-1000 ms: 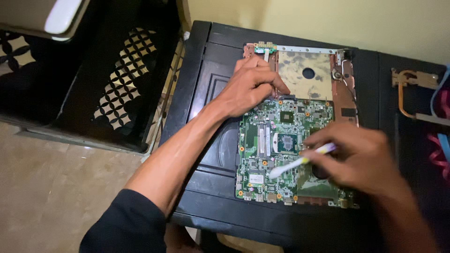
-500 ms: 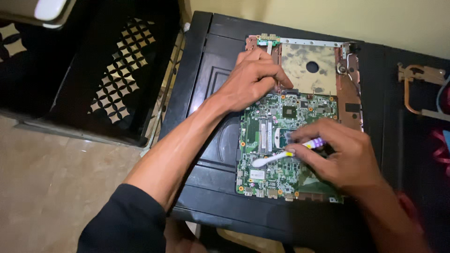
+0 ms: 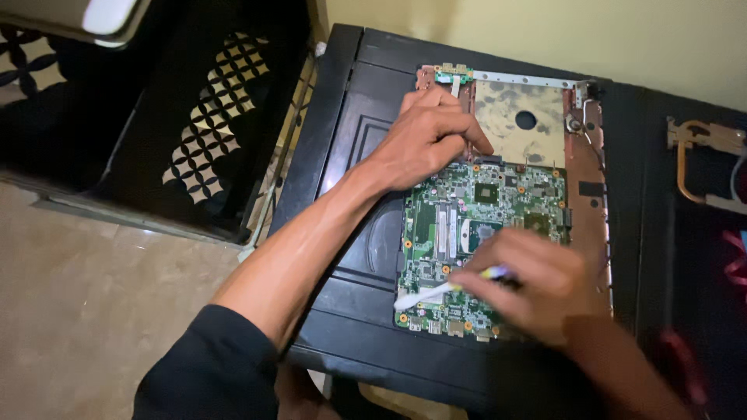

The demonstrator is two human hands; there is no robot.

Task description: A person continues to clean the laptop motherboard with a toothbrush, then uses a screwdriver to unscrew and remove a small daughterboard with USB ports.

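The right hand is closed around a small brush with a white head and a yellow and purple handle; the fingers pinch the handle and the white head lies on the near left part of the green circuit board, pointing to the left. This hand is a little blurred, so the exact place of each finger on the handle cannot be told. The left hand holds nothing; it lies flat with the palm down and its fingers press on the far edge of the circuit board, where the board meets the bare inside of the laptop base. The left forearm comes across from the near left, and a black sleeve covers the arm near the bottom edge of the view. The circuit board sits inside the reddish-brown laptop base, which is open, with a pale metal sheet with a round hole on its far part. The base rests on a black desk with raised panels. On the far right of the desk, well apart from both hands, lies a copper heat pipe with a curved tube. To the left of the desk stands a black cabinet with a pattern of pale diamond-shaped cut-outs, and below it is a beige floor. Behind the desk is a yellowish wall.
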